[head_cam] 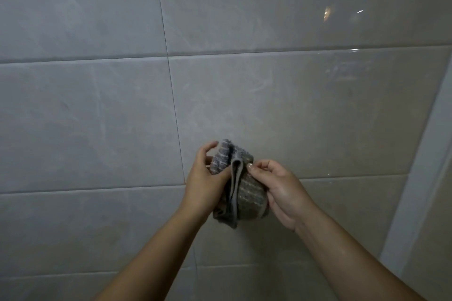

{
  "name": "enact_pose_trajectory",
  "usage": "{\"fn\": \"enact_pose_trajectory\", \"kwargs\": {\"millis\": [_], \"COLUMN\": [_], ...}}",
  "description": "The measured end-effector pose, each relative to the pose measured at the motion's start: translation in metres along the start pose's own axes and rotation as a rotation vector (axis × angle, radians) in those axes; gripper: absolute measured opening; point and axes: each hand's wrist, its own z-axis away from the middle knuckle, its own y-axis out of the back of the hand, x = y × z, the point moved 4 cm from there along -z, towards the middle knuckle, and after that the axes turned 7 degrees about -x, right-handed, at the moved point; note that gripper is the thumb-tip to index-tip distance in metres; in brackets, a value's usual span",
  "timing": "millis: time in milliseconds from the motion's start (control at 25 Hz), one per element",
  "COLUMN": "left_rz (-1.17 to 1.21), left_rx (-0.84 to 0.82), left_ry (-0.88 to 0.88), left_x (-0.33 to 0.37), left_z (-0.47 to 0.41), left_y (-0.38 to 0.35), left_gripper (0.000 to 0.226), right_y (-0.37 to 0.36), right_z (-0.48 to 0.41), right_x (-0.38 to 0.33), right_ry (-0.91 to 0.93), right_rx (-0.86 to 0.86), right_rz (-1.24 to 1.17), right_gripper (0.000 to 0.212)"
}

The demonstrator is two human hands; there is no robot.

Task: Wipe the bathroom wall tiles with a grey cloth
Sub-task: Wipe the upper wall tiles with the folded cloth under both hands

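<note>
Two bare forearms reach up from below. The left hand (205,178) grips the folded grey cloth (238,186) from its left side; the right hand (281,189) pinches its right edge. Both hold it before the glossy wall tiles (293,105).

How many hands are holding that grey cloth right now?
2. The left hand grips the grey cloth along its left side; the right hand pinches it from the right, in front of the wall tiles. No other hand shows.
</note>
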Motion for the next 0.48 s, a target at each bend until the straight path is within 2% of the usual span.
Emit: {"fn": "enact_pose_trajectory", "kwargs": {"millis": [80, 120, 160, 240, 280, 320, 400, 480], "left_rz": [-0.308, -0.322, -0.201, 0.119, 0.177, 0.165, 0.038, -0.221], "left_rx": [0.194, 0.194, 0.102, -0.175, -0.263, -0.281, -0.151, 0.051], "left_ry": [-0.144, -0.171, -0.133, 0.084, 0.148, 0.154, 0.08, -0.028], "left_x": [0.004, 0.005, 0.006, 0.007, 0.009, 0.008, 0.003, 0.001], "left_z": [0.002, 0.003, 0.003, 0.006, 0.009, 0.008, -0.001, -0.014], "left_y": [0.003, 0.002, -0.001, -0.014, -0.017, -0.016, 0.0, 0.026], "left_gripper": [0.042, 0.029, 0.019, 0.051, 0.052, 0.04, 0.009, 0.008], "right_y": [0.004, 0.006, 0.007, 0.006, 0.006, 0.008, 0.022, 0.046], "right_z": [-0.002, -0.002, -0.002, -0.002, -0.002, -0.003, -0.008, -0.013], "right_x": [-0.003, -0.004, -0.006, -0.01, -0.012, -0.015, -0.031, -0.058], "right_ry": [0.052, 0.082, 0.112, 0.131, 0.128, 0.133, 0.209, 0.334], "right_rx": [0.017, 0.019, 0.016, -0.011, -0.029, -0.037, 0.047, 0.195], "right_rz": [0.037, 0.028, 0.003, -0.037, -0.036, -0.012, 0.183, 0.516], "right_gripper": [0.009, 0.01, 0.012, 0.015, 0.015, 0.016, 0.021, 0.027]}}
